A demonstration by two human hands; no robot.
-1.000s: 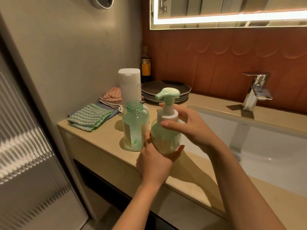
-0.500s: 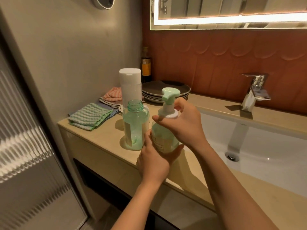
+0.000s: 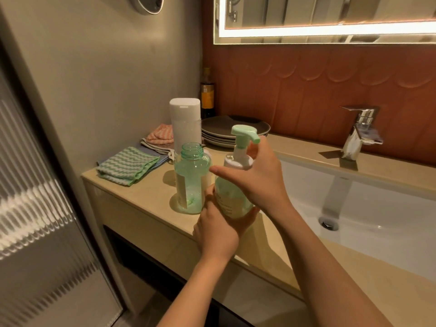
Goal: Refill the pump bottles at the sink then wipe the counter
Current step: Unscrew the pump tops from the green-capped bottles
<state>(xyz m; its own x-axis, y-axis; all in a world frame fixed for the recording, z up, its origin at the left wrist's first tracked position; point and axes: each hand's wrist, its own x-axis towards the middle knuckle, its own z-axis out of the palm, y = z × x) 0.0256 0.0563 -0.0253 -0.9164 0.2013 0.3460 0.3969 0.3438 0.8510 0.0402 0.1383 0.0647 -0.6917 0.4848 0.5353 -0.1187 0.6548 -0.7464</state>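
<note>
A green pump bottle (image 3: 230, 197) stands near the counter's front edge, with its mint pump head (image 3: 244, 134) on top. My left hand (image 3: 218, 228) grips the bottle's lower body from the front. My right hand (image 3: 256, 178) is curled round the white pump collar, thumb stretched out to the left. Just left of it stands a second green bottle (image 3: 191, 179), uncapped, with a little liquid at its bottom. A tall white refill bottle (image 3: 185, 122) rises behind that one.
Folded green striped cloth (image 3: 127, 166) and a pink cloth (image 3: 160, 136) lie at the counter's left end. Grey plates (image 3: 221, 132) are stacked at the back, with a dark bottle (image 3: 207, 96) in the corner. White sink basin (image 3: 368, 208) and chrome tap (image 3: 359, 134) are to the right.
My right hand has turned on the pump collar, and the pump spout has swung from pointing left to pointing right. My left hand keeps hold of the bottle's body.
</note>
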